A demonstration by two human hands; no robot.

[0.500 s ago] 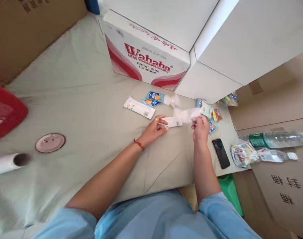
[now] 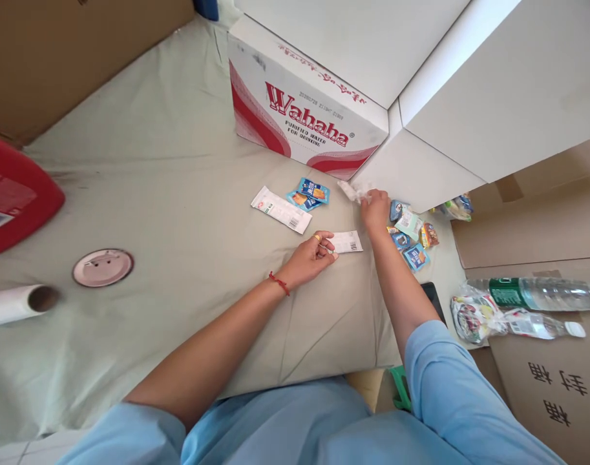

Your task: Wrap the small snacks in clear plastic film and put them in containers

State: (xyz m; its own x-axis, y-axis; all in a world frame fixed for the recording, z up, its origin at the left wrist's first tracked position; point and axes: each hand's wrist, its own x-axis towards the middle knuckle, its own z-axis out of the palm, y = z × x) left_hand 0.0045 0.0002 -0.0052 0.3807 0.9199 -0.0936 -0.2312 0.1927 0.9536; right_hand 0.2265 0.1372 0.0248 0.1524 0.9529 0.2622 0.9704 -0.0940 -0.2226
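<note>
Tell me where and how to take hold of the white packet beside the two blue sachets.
Probably best: pinch the white packet across its left half, coming from the near left. It lies flat, long and narrow, and the blue sachets lie close to its right half's far edge.

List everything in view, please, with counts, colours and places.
Flat packets: two, white, centre
Sachets: two, blue, centre
Plastic: some, whitish, centre
Snack packets: several, multicoloured, right
Bags: two, multicoloured, right
Bottles: two, clear, right
Likely phone: one, black, right
Wahaha box: one, white-red, back
Blocks: several, white, upper right
Cardboard: several, brown, both sides
Container: one, red, left
Disc: one, pinkish, left
Roll: one, white, left
Tablecloth: one, pale green, middle
Unclear objects: three, green, tan, blue, bottom and top
Bracelet: one, red, left wrist
Sleeves: two, blue, bottom
Left hand: one, gold-ringed, at packet
Right hand: one, at plastic
</note>
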